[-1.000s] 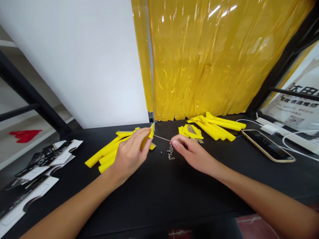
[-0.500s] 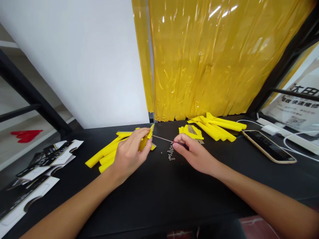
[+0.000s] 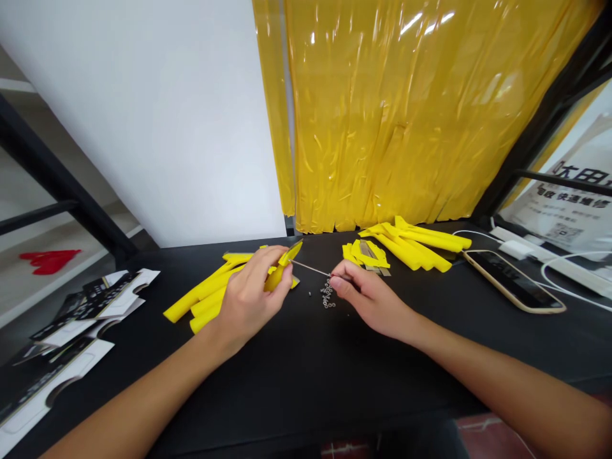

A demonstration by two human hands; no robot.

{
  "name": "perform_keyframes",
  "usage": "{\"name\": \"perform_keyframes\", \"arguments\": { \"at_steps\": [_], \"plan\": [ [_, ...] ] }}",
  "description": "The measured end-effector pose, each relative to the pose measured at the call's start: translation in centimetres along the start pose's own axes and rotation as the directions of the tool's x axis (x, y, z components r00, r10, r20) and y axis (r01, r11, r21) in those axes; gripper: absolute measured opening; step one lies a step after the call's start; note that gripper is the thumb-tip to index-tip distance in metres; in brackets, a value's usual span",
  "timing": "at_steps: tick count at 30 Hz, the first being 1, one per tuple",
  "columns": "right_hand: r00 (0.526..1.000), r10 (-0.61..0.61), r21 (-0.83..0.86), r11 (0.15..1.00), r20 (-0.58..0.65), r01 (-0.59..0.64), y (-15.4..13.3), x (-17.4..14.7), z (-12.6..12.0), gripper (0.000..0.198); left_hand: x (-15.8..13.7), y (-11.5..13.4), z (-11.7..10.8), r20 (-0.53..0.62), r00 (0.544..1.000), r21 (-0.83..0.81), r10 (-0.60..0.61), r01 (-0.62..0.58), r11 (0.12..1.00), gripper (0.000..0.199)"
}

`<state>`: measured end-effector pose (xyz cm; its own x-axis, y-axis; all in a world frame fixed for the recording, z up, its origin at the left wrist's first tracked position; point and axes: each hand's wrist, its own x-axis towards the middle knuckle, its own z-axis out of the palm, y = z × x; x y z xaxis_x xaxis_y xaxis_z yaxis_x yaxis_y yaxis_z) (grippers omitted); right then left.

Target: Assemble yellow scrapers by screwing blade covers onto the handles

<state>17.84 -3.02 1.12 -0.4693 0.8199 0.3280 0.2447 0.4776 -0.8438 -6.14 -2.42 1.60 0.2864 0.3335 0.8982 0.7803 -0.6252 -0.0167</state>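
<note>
My left hand point(image 3: 255, 290) is closed around a yellow handle-like piece point(image 3: 291, 253) with a pointed end sticking up past the fingers. My right hand point(image 3: 370, 294) grips a screwdriver, its thin metal shaft point(image 3: 310, 266) reaching left and its tip at the yellow piece; the fingers mostly hide its dark handle. Below the shaft lies a small heap of metal nuts point(image 3: 327, 297), with one tiny part apart from it. Several long yellow handle-like pieces point(image 3: 194, 298) lie beside and partly behind my left hand. Beyond my right hand are flat yellow pieces with grey plates point(image 3: 366, 254).
More yellow pieces point(image 3: 414, 245) lie at the back right of the black table point(image 3: 306, 382). A phone point(image 3: 516, 280) and a white power strip point(image 3: 549, 255) with cables are at right. Printed cards point(image 3: 81, 325) are stacked at left. A yellow plastic strip curtain point(image 3: 382, 127) hangs behind.
My right hand and the screwdriver have shifted slightly left. The yellow piece in my left hand has tilted, its pointed end leaning further right.
</note>
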Motion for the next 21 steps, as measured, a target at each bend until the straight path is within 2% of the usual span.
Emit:
{"name": "perform_keyframes", "arguments": {
  "at_steps": [5, 7, 12, 16, 18, 21],
  "plan": [
    [0.992, 0.116, 0.092, 0.989, 0.042, -0.12, -0.3, -0.2, 0.4, 0.051, 0.0, 0.3, -0.1, 0.013, 0.999, 0.005, 0.046, -0.046, 0.999, 0.036],
    [0.991, 0.133, 0.059, 0.989, 0.012, -0.133, -0.3, -0.2, 0.5, 0.052, 0.0, 0.4, -0.1, 0.037, 0.998, -0.007, 0.053, -0.053, 0.999, 0.037],
    [0.995, 0.043, -0.15, 0.987, -0.094, -0.057, -0.6, -0.2, 0.3, 0.028, -0.1, 0.4, 0.0, 0.054, 0.998, -0.04, 0.035, -0.033, 0.999, 0.037],
    [0.996, -0.031, -0.229, 0.973, -0.08, 0.012, -0.7, -0.3, 0.1, 0.029, -0.2, 0.5, 0.0, 0.027, 0.999, -0.034, 0.037, -0.036, 0.999, 0.038],
    [0.998, -0.019, -0.165, 0.986, -0.068, 0.007, -0.7, -0.3, 0.1, 0.033, -0.2, 0.8, -0.1, -0.001, 1.0, -0.035, 0.026, -0.026, 0.999, 0.038],
    [0.998, 0.068, 0.076, 0.995, -0.007, -0.067, -0.8, -0.2, 0.3, 0.039, -0.1, 1.2, -0.3, -0.014, 1.0, -0.047, 0.019, -0.02, 0.999, 0.038]
  ]
}}
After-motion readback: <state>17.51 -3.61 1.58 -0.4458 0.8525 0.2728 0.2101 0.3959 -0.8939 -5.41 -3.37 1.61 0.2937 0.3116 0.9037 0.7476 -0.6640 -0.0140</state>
